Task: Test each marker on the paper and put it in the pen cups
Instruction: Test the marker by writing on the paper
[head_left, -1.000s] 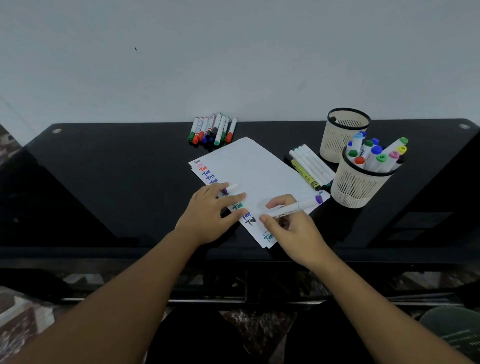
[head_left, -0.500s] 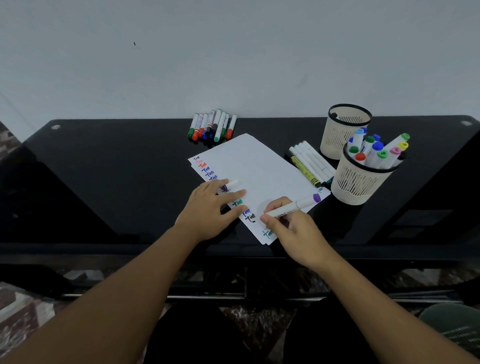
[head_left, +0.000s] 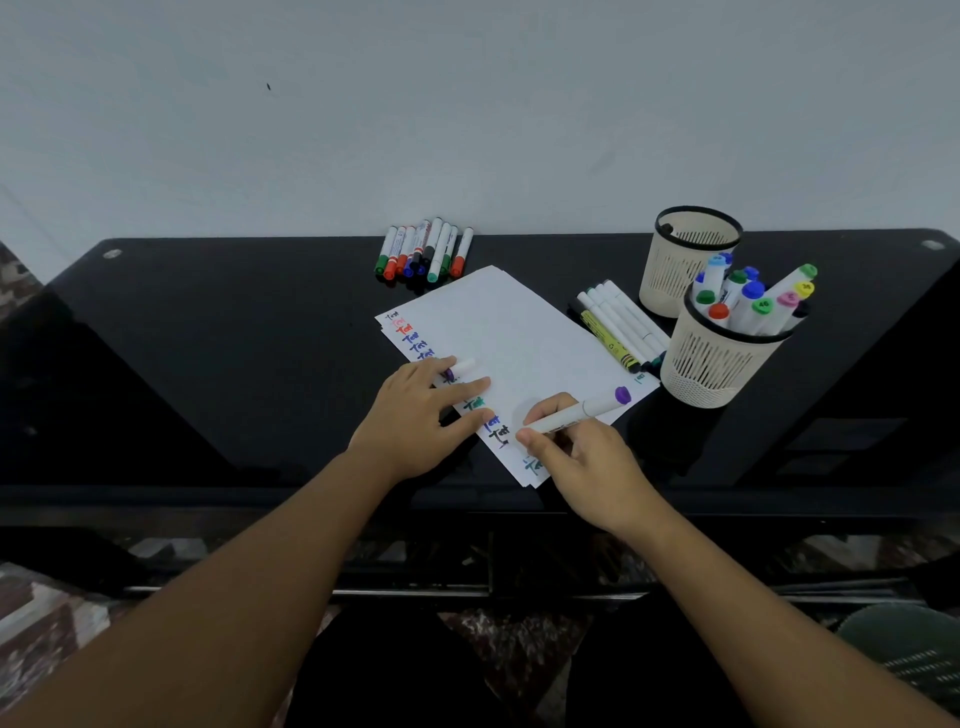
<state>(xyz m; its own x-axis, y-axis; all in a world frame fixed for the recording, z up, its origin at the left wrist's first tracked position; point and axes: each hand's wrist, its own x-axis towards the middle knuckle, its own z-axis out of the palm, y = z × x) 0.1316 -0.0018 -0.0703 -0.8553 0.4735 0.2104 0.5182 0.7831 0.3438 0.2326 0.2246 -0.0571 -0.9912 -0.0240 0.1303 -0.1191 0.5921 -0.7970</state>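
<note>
A: Purple-ended marker (head_left: 576, 413) is pinched in right hand (head_left: 587, 465), tip down on the paper (head_left: 519, 353) near its front edge.
B: Left hand (head_left: 415, 421)?
A: Fingers flat on the sheet, and the cap (head_left: 460, 368) is tucked between them.
B: Cups?
A: Front cup (head_left: 719, 364) holds markers; rear cup (head_left: 685, 260) is behind it. Both right of the paper.

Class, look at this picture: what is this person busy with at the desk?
A person is testing markers. The right hand grips a purple-capped marker, its tip on the paper beside a column of coloured test words. The left hand presses the sheet flat and holds the cap. The near cup holds tested markers; the far cup looks empty.
</note>
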